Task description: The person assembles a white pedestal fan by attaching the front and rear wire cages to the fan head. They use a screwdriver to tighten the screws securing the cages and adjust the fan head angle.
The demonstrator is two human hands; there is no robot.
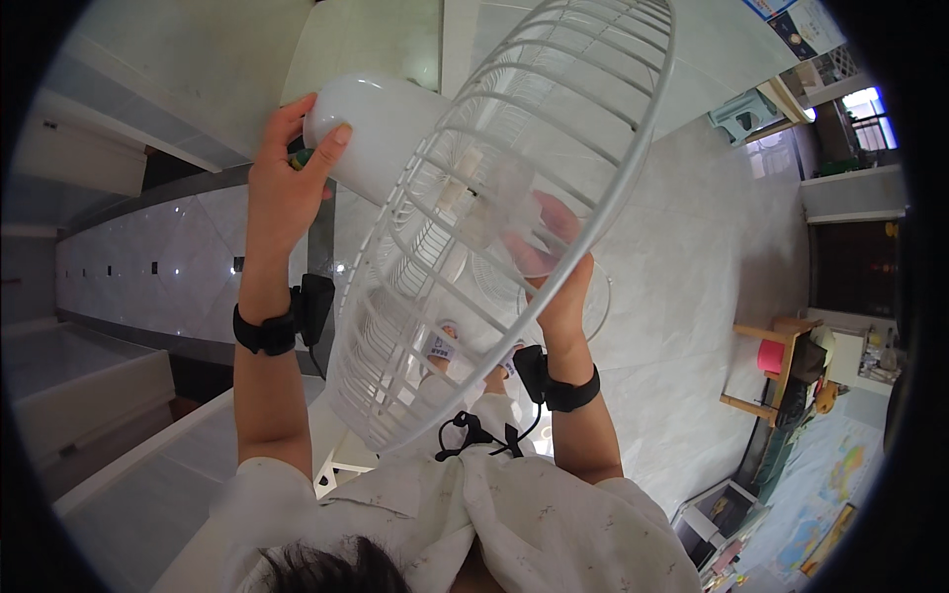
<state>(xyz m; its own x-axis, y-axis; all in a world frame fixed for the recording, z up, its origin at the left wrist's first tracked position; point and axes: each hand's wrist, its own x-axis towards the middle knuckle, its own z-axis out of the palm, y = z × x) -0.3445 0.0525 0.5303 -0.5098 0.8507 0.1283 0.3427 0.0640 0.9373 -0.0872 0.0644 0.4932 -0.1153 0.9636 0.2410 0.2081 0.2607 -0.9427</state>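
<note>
Holding motor housing (371,124), we had left grip (284,163) curled round end; couldn't tell if right grip (572,283) closed on blade (506,198). Any left slip risked tipping cage (643,148).

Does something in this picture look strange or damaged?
Yes: the white fan cage looks open at the front, with the right hand partly inside; a fan is usually closed there. I see no clear damage.

Single view: left fisheye of a side-by-side head pair, upright, unmirrored, aimed down. Fan (474,212) sits close to the lens, mid-view. Wearer's shirt (573,524) is below the fan, also near; slippers (445,340) show past its bars, farther down. Floor (677,296) right of the fan, far.
</note>
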